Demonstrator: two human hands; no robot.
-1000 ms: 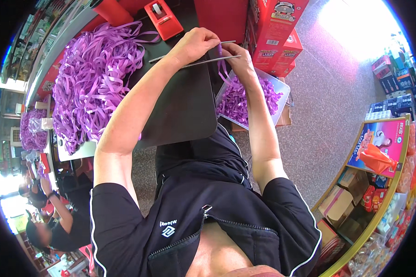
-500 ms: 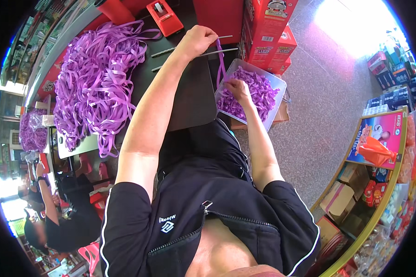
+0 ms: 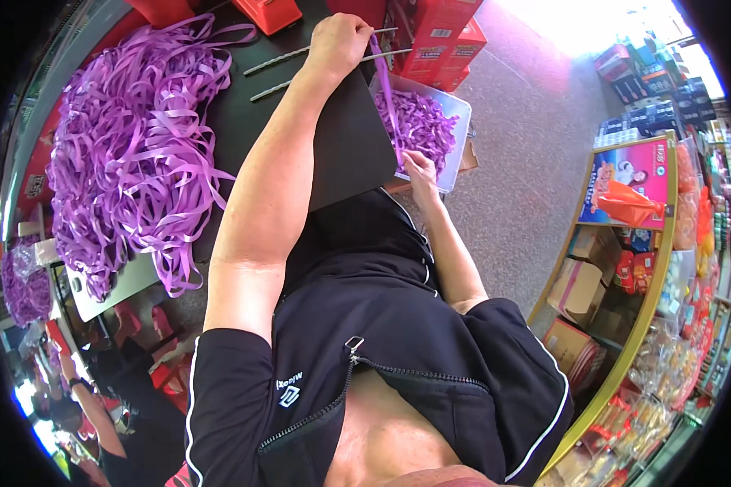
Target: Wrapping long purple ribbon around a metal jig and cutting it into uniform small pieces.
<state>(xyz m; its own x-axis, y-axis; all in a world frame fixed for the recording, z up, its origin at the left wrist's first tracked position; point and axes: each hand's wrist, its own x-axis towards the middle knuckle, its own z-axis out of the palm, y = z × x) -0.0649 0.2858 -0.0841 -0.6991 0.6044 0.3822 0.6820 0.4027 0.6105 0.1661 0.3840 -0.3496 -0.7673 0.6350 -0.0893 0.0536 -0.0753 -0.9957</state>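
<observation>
Gripping upper part of purple ribbon (image 3: 389, 93) w/ L hand (image 3: 339, 42), over two slim grey rods (image 3: 276, 62) (contact w/ rods partly hidden by hand); pinching lower part w/ R hand (image 3: 419, 169), nr rim of whitish plastic bin (image 3: 461, 132) w/ short purple pieces (image 3: 427, 130). Stretched approx. straight btwn both hands. At L, on dark tabletop (image 3: 349, 154): lg. tangled heap (image 3: 138, 154) of similar ribbon. At top edge, partly cut off: red box-like item (image 3: 270, 11). Beyond bin: stacked red cartons (image 3: 434, 49). At far R: gold-framed cabinet (image 3: 659, 280) w/ boxes (image 3: 581, 288), plus orange bag (image 3: 625, 204) against printed panel (image 3: 648, 156). At lower L: another person (image 3: 150, 422) in black, w/ forearm (image 3: 96, 412) raised.
</observation>
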